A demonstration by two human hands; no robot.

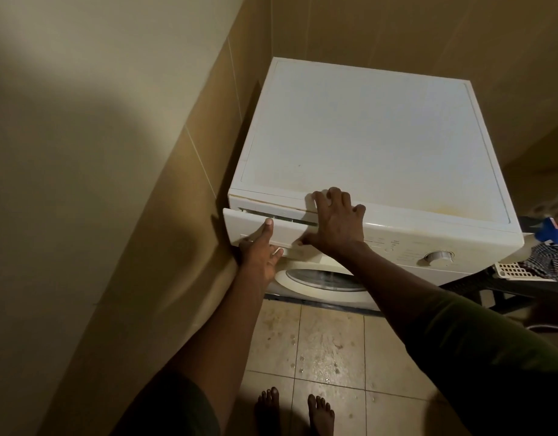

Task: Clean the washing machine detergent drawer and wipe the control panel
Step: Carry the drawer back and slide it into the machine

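While I'm standing barefoot on the grubby floor tiles (pixel 331 341), my left hand (pixel 260 250) grips the detergent drawer (pixel 255 226) front from underneath, thumb on its face. It's only cracked open at the washing machine (pixel 366 136) top-left corner. My right hand (pixel 336 220) lies flat and spread, bracing the front edge. Next I reckon it needs a steady straight pull; control panel (pixel 406 247) isn't wiped yet.

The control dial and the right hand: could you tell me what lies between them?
In the head view, only the printed control panel lies between the right hand and the control dial.
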